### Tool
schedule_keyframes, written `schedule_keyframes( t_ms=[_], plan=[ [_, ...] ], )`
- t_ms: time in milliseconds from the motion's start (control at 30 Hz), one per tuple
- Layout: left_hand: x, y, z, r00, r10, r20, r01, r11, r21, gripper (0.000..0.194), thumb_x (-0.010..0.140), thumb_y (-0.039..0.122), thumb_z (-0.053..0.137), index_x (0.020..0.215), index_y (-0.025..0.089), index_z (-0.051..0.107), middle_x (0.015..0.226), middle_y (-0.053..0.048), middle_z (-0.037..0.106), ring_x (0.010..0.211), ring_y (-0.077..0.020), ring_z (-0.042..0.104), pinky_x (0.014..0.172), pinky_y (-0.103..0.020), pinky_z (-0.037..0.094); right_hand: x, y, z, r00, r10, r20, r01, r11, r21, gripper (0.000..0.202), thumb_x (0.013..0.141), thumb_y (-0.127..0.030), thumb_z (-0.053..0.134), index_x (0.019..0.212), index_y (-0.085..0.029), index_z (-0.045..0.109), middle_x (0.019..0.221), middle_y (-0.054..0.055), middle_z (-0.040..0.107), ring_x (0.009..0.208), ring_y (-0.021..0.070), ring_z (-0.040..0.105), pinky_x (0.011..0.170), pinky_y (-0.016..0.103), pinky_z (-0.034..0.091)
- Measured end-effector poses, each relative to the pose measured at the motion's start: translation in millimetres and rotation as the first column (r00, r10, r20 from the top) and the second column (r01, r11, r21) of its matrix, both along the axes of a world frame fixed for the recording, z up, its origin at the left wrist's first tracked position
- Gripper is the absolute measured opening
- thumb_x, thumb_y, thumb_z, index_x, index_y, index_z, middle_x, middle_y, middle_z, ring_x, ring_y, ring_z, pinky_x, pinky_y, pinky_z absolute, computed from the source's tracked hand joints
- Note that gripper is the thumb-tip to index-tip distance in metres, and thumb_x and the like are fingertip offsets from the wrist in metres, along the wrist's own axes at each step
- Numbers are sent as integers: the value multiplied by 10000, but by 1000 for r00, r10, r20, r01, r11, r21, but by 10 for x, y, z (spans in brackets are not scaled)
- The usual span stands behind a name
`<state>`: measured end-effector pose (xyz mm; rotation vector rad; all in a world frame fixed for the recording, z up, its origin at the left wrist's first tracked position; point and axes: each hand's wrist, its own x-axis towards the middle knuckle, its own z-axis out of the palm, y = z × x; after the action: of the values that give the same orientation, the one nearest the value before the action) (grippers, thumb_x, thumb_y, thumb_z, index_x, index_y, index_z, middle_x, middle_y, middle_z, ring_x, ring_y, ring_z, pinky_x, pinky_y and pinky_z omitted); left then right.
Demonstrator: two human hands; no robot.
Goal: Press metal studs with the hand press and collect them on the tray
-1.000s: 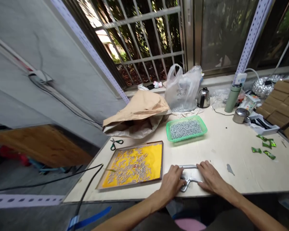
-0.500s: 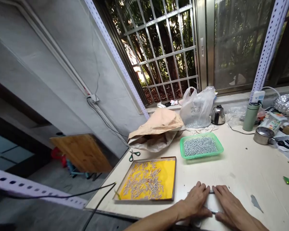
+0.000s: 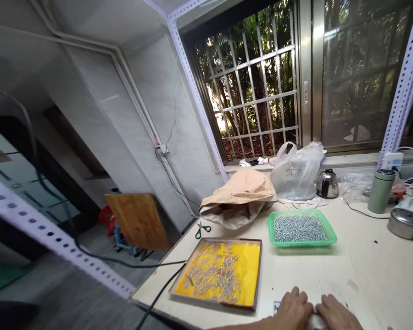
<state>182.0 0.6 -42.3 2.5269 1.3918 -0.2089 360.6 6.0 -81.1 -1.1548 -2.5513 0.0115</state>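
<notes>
At the bottom edge of the head view, my left hand (image 3: 294,309) and my right hand (image 3: 337,313) are close together over the tabletop. Both have bent fingers, closed about a pale thing low between them. The frame's edge and my fingers hide most of it, so its kind cannot be made out. A small flat piece with dark marks (image 3: 276,306) shows beside my left hand. Left of the hands, a shallow tray (image 3: 258,279) with a yellow bottom holds many small metal pins. Beyond them, a green plastic basket (image 3: 271,231) is full of similar small metal pieces.
Green-handled scissors (image 3: 203,230) lie behind the tray, near a brown paper bag (image 3: 241,195). A plastic bag (image 3: 296,172), a steel kettle (image 3: 327,184), a green flask (image 3: 382,191) and a steel pot (image 3: 404,223) stand along the back. A black cable (image 3: 158,293) crosses the table's left edge.
The view has shifted up and left, so the table things appear lower and further right. My hands show lower in the frame, and the pale thing between them is now mostly out of sight.
</notes>
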Motion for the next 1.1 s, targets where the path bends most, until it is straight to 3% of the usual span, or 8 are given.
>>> schedule_keyframes(
  t_ms=[133,200,333,467,633,800,1000,1100],
  plan=[
    [-17,-282,147,988,110,110,-117,991,65,585,845,416,603,1316,118,423,1238,-176,562,1148,-301,521,926,-433,469,137,-28,417,997,74,17,-66,958,-278,567,706,-265,647,1250,-139,553,1277,187,561,1182,304,524,955,411,466],
    [-6,-483,125,977,21,210,-56,985,161,550,904,312,521,1385,113,341,1407,-206,435,1330,-312,386,1052,-465,378,186,-22,635,997,75,-15,-76,939,-335,579,760,-335,633,1284,-113,524,1315,215,522,1219,306,492,977,430,447],
    [39,-840,10,923,-103,371,6,967,255,559,948,395,413,1419,117,297,1471,-206,368,1421,-292,252,1110,-483,316,115,43,953,992,83,-94,-108,947,-304,376,923,-269,438,1280,-194,528,1192,137,595,1092,236,551,932,435,453],
    [50,-999,-52,900,-97,424,-5,972,233,594,934,488,403,1384,103,366,1437,-207,419,1404,-303,289,1110,-478,319,-274,30,1134,975,220,-22,-215,924,-315,296,927,-169,414,1109,-191,645,978,91,627,907,196,541,783,329,458],
    [31,-1028,-147,893,-45,449,20,998,62,549,907,508,464,1311,137,473,1294,-171,563,1265,-315,477,1056,-470,376,-892,-76,1126,875,426,230,-310,858,-410,169,901,-205,521,872,-175,685,925,77,612,883,198,490,713,313,370],
    [66,-1060,-228,888,-12,460,14,1000,-2,641,881,477,517,1398,123,382,1427,-182,433,1357,-373,333,1092,-530,280,-1166,-130,1008,793,499,349,-355,844,-401,129,863,-184,557,786,-151,655,917,97,600,915,210,469,750,340,329],
    [15,-872,-155,811,222,540,-194,975,-110,409,901,370,509,1286,233,529,1250,-105,594,1201,-300,498,949,-439,438,-1200,-109,833,776,536,333,-440,838,-323,146,803,-77,549,705,-173,596,762,72,596,788,191,491,710,329,330],
    [13,-720,-73,783,250,569,-240,966,-94,320,917,389,493,1176,233,599,1241,-84,585,1139,-268,533,922,-405,461,-1190,25,936,841,513,173,-475,852,-221,151,848,-141,504,729,-187,583,714,43,597,715,171,514,682,313,357]
  ],
)
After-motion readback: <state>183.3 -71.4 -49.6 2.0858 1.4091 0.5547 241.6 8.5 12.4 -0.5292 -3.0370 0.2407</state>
